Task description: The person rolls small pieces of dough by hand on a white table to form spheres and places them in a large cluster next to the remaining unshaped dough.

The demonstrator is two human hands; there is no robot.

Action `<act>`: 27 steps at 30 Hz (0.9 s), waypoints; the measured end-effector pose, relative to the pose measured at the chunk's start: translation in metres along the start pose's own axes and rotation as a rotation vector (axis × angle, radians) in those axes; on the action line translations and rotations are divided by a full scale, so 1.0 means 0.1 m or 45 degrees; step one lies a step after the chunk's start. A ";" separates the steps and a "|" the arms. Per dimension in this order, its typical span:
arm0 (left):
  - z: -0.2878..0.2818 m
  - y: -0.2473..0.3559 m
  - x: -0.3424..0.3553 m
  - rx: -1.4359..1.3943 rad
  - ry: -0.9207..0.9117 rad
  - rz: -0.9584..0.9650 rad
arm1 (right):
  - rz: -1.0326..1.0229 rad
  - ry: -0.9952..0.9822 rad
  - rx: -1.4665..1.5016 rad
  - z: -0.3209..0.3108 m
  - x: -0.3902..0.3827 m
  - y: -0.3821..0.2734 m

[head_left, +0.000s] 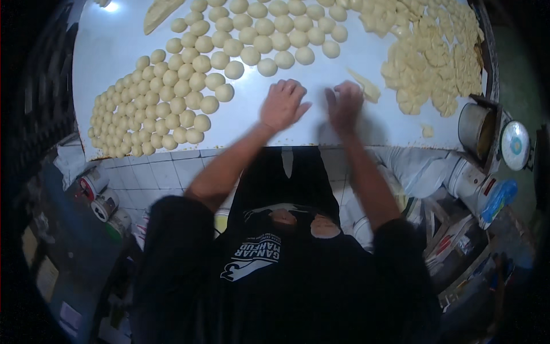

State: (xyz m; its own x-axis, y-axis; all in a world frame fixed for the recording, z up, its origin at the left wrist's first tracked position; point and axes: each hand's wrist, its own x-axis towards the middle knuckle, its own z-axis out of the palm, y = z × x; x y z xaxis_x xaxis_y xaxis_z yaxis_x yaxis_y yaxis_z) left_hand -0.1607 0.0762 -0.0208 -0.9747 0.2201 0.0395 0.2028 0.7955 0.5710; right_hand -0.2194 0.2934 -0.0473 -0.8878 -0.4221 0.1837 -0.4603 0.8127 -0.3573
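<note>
My left hand (282,105) rests low over the white tabletop (318,74), its fingers curled downward and the thumb held out to the side. Whatever lies beneath the palm is hidden. Opposite it, my right hand (346,108) is slightly blurred, with bent fingers and the thumb pointing up toward the left hand. A long strip of pale dough (365,86) lies just beyond the right fingers; whether they touch it I cannot tell. Round dough balls (234,70) sit in rows to the left and far side of my left hand.
Flattened, lumpy dough pieces (424,69) cover the table's right side, and a small dough scrap (427,131) lies near the front edge. A dough slab (160,14) is at the far left. A metal pot (476,127) stands at the right corner; buckets (105,204) are below.
</note>
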 end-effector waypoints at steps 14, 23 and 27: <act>0.00 -0.22 -0.70 -0.311 -0.120 0.342 | -0.208 -0.034 0.283 -0.16 -0.52 -0.28; 0.11 -0.11 -0.49 -0.147 0.050 0.143 | -0.032 0.017 0.188 0.00 -0.57 -0.39; -0.20 -0.68 -0.24 0.036 -0.091 0.459 | -0.200 -0.014 0.119 -0.20 0.07 0.07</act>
State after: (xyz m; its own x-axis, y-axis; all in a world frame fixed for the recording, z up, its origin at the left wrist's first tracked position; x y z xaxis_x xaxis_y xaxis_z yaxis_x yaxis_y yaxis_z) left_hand -0.1530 0.0057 -0.0445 -0.8312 0.5274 0.1758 0.5355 0.6748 0.5078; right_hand -0.2283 0.3042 -0.0303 -0.8045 -0.5458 0.2345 -0.5910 0.6955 -0.4086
